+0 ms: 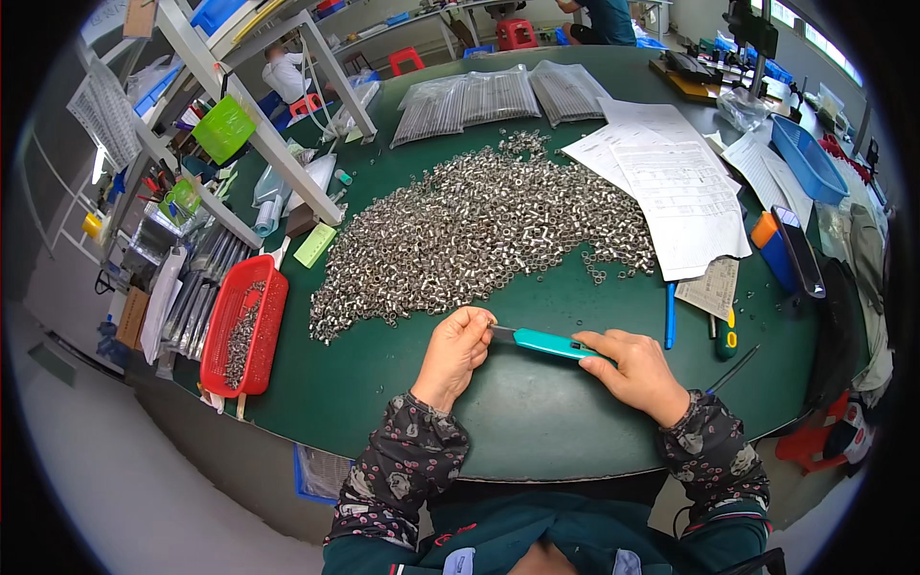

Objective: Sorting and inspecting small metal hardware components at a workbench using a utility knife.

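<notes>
My right hand (630,372) grips a teal utility knife (554,344) by the rear of its handle. The blade (502,333) points left and its tip meets the fingertips of my left hand (455,351). Those fingers are pinched together around a small metal ring (492,323), mostly hidden by the fingertips. Just beyond both hands spreads a big heap of small shiny metal rings (479,225) on the green table (537,412).
A red basket (278,316) holding more metal pieces stands left. Bagged metal rods (498,96) lie behind the heap. Papers (680,206), a blue pen (670,316), a phone (797,251), a green-yellow screwdriver (728,341) and a blue tray (808,159) are on the right.
</notes>
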The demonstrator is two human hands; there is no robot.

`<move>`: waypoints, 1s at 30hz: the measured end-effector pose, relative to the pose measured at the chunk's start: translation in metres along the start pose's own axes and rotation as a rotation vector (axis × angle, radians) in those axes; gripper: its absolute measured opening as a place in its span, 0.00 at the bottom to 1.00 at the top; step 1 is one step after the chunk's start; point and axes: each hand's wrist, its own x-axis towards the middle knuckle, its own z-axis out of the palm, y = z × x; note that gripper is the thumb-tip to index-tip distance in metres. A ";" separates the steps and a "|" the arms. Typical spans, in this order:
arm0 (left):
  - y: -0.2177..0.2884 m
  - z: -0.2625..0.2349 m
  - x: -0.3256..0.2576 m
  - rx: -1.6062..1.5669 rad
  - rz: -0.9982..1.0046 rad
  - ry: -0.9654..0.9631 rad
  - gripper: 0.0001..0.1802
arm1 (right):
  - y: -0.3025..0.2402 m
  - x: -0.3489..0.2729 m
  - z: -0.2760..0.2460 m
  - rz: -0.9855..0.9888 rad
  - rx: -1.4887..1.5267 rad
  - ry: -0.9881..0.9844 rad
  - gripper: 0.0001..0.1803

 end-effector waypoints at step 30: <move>0.003 -0.001 -0.003 0.106 -0.044 -0.001 0.12 | -0.003 0.000 -0.001 -0.208 -0.229 0.177 0.15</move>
